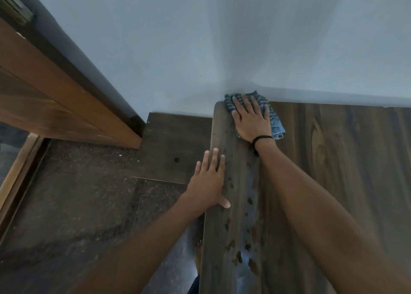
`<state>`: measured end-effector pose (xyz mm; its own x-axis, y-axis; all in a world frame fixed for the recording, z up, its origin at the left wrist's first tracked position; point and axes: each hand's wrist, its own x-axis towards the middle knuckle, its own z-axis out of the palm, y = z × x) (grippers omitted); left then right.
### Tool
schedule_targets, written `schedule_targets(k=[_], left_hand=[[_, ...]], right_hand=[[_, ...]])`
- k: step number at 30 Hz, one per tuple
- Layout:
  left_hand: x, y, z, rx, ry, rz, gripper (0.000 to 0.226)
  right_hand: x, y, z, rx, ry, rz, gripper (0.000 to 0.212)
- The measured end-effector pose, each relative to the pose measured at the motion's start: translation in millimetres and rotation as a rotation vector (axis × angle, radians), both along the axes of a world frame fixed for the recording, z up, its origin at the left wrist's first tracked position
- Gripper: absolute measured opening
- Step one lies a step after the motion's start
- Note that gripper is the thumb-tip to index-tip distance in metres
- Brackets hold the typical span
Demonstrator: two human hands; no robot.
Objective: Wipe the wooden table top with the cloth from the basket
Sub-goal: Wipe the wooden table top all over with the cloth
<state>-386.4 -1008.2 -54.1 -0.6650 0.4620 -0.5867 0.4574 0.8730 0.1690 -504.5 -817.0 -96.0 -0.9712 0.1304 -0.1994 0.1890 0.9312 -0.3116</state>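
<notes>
Cloth (pixel 275 122): blue, striped, crumpled, at table (pixel 333 171) far-left corner; middle hidden under hand
Right hand (pixel 250 118): flat, fingers straight, pressing cloth
Left hand (pixel 209 180): flat on table's left edge, holding nothing

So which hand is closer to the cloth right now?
Right. The right hand presses flat on the blue checked cloth at the far corner of the wooden table; the left hand rests on its left edge, apart from the cloth.

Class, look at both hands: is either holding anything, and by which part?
Nothing is gripped. The right hand presses flat on the middle of the cloth; the left hand rests flat on the wooden table top.
</notes>
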Motion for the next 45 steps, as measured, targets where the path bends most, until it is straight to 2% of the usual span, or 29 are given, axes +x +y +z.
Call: schedule_targets(k=[2, 6, 12, 18, 20, 21, 23, 24, 25, 27, 30, 32, 35, 41, 45], left_hand=[[3.8, -5.2, -4.9, 0.002, 0.036, -0.03, 0.141], [4.7, -11.0, -7.0, 0.03, 0.038, -0.044, 0.139], [4.9, -6.0, -5.1, -0.032, 0.064, -0.085, 0.137], [5.3, -5.4, -3.7, -0.036, 0.075, -0.087, 0.138], [2.1, -3.0, 1.5, -0.026, 0.058, -0.074, 0.139], [-0.6, -0.6, 5.6, 0.006, 0.04, -0.039, 0.139], [-9.8, 8.2, 16.5, 0.104, 0.027, 0.067, 0.136], [-16.8, 15.5, 20.8, 0.151, 0.041, 0.11, 0.132], [-24.9, 25.6, 24.0, 0.191, 0.057, 0.137, 0.128], [-42.3, 53.7, 24.5, 0.251, 0.062, 0.152, 0.115], [-64.6, 97.6, 10.4, 0.261, 0.009, 0.182, 0.097], [-71.9, 115.5, -2.9, 0.205, -0.005, 0.202, 0.09], [-74.2, 119.6, -12.7, 0.148, 0.023, 0.192, 0.081], [-59.6, 85.3, -12.6, 0.044, -0.027, 0.052, 0.077], [-102.9, 104.7, -5.6, 0.057, -0.049, 0.091, 0.082]], right_hand=[[-8.4, -24.0, -0.4, 0.005, 0.018, -0.007, 0.055], [16.6, -36.8, -1.9, 0.08, 0.07, 0.272, 0.055], [-3.1, -16.9, -2.1, 0.067, 0.013, 0.105, 0.055], [42.3, -0.6, 6.0, 0.109, -0.003, 0.313, 0.055], [52.1, 0.8, 13.1, -0.01, 0.006, 0.339, 0.054], [56.9, 2.7, 19.1, -0.13, 0.061, 0.283, 0.053], [69.8, 19.1, 30.4, -0.365, 0.247, -0.028, 0.049], [78.7, 33.4, 33.1, -0.398, 0.335, -0.203, 0.047], [89.5, 49.9, 33.6, -0.349, 0.375, -0.334, 0.045], [112.1, 86.0, 28.3, -0.162, 0.308, -0.413, 0.046], [137.8, 123.3, 20.2, 0.042, 0.037, -0.244, 0.063], [145.0, 132.8, 22.6, 0.069, -0.107, -0.146, 0.072], [140.3, 137.7, 34.1, 0.055, -0.235, -0.109, 0.08], [127.2, 133.0, 33.0, 0.055, -0.288, -0.114, 0.085], [120.9, 133.9, 37.4, 0.087, -0.299, -0.107, 0.086]])
